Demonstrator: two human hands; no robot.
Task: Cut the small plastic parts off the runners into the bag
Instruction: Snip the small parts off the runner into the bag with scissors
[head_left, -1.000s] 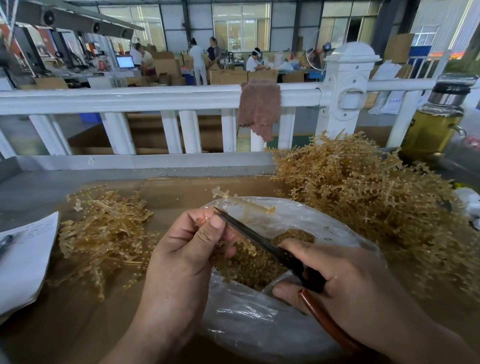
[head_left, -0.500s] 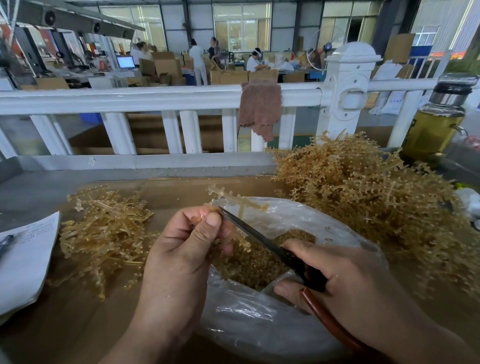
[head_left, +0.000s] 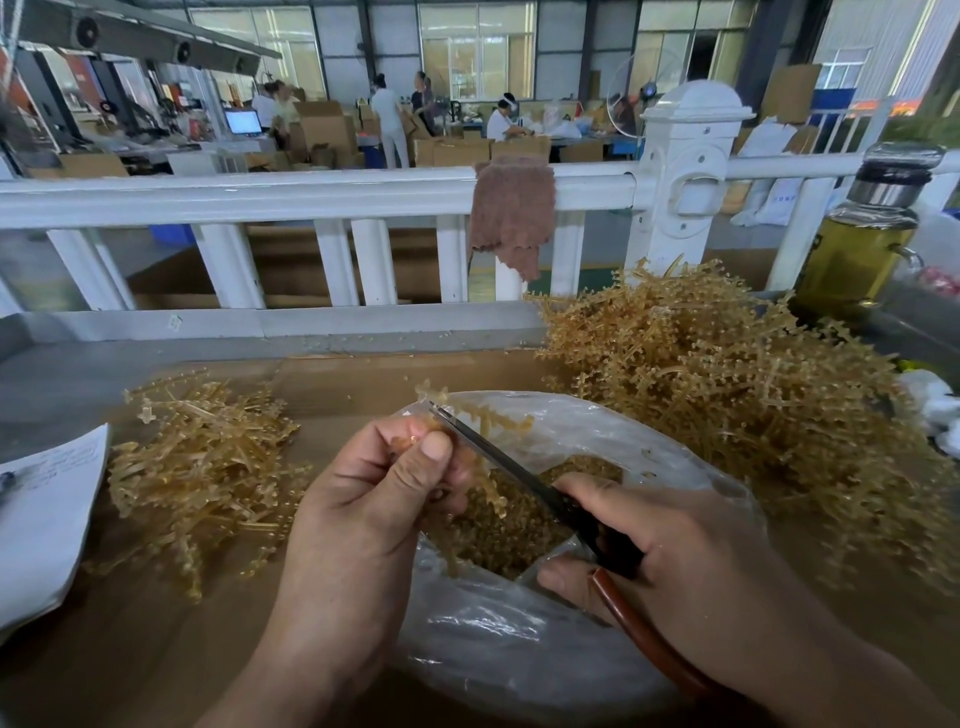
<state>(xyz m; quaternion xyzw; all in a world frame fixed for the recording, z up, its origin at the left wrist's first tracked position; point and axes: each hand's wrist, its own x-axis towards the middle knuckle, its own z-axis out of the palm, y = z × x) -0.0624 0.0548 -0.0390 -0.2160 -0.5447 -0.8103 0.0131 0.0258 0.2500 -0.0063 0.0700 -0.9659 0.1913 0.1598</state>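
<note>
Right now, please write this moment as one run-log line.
left hand: pinches runner | right hand: grips scissors | scissors: across runner, above bag | bag: holds cut parts

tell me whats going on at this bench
A person is snipping small plastic parts off a runner. The left hand pinches the runner over the open bag, and the right hand works the scissors against it. The bag already holds cut parts. A big pile of uncut runners sits on the right, and a smaller pile, seemingly stripped, on the left.
</note>
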